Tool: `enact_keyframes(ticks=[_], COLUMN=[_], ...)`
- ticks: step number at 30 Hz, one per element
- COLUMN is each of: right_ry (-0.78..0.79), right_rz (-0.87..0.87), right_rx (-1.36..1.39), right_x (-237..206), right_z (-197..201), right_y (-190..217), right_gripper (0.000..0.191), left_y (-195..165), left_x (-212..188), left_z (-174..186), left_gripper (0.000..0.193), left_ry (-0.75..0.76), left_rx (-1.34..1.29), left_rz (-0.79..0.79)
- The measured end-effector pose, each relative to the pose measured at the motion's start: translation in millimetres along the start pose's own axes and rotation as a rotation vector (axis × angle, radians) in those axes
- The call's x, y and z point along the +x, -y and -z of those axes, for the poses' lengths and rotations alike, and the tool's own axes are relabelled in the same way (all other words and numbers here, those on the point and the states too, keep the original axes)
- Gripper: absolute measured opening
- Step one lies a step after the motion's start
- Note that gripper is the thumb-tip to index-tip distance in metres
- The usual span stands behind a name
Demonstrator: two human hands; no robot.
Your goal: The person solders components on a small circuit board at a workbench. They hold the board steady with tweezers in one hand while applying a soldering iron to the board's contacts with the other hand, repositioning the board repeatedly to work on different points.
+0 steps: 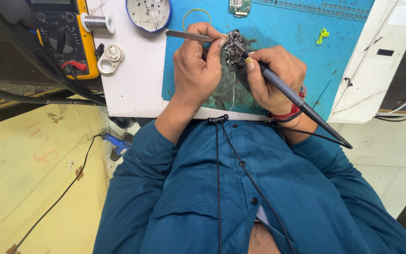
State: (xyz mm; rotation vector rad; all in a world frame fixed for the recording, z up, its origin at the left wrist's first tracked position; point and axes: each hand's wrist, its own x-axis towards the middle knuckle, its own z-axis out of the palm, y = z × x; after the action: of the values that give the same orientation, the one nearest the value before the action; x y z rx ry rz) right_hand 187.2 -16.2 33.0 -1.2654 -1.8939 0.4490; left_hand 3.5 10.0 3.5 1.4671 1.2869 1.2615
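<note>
Black, densely populated circuit board [233, 47] lies between left hand [197, 66] gripping tweezers [186, 35] and right hand [273, 75] gripping soldering iron [301, 106].

A yellow-cased meter [64, 35] sits at the far left of the bench, its small grey rectangular screen [52, 2] cut off by the picture's top edge. No packages, labels or signs show.

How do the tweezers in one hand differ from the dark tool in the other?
The tweezers are thin, flat, bare silver metal, lying nearly level in the left hand. The soldering iron is thick, round and black, slanting down from the right hand and trailing a cord. Both tips meet at the circuit board.
</note>
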Motion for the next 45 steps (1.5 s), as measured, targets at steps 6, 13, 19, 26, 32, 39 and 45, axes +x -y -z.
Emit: enact_keyframes(ticks=[6, 13, 19, 26, 32, 39, 45], right_ry=[-0.008, -0.013, -0.021, -0.021, -0.018, 0.003, -0.03], right_rz=[0.005, 0.001, -0.018, -0.022, -0.009, -0.008, -0.026], right_rx=[0.002, -0.011, -0.029, -0.021, -0.011, 0.008, -0.036], right_x=[-0.4, -1.1, -2.1, -2.0, -1.5, -2.0, -1.6], right_z=[-0.8, -0.6, -1.5, -1.4, -1.7, 0.0, -1.9], right_y=[-0.6, -1.8, -1.4, -1.1, -1.5, -0.7, -1.3], right_gripper=[0.009, 0.009, 0.009, 0.009, 0.009, 0.009, 0.009], left_y=[0.5, -0.1, -1.3, -1.5, -0.4, -0.6, -1.4], left_x=[-0.2, 0.0, 0.3, 0.0, -0.3, -0.6, -0.3], left_z=[0.1, -0.3, 0.2, -0.5, -0.5, -0.2, -0.4], left_gripper=[0.014, 0.014, 0.013, 0.013, 0.013, 0.013, 0.013], left_ry=[-0.002, -0.009, -0.011, -0.012, -0.013, -0.014, -0.013], left_rx=[0.003, -0.016, -0.013, -0.003, -0.022, -0.011, -0.022], left_rz=[0.001, -0.019, 0.003, 0.004, -0.032, -0.037, -0.034])
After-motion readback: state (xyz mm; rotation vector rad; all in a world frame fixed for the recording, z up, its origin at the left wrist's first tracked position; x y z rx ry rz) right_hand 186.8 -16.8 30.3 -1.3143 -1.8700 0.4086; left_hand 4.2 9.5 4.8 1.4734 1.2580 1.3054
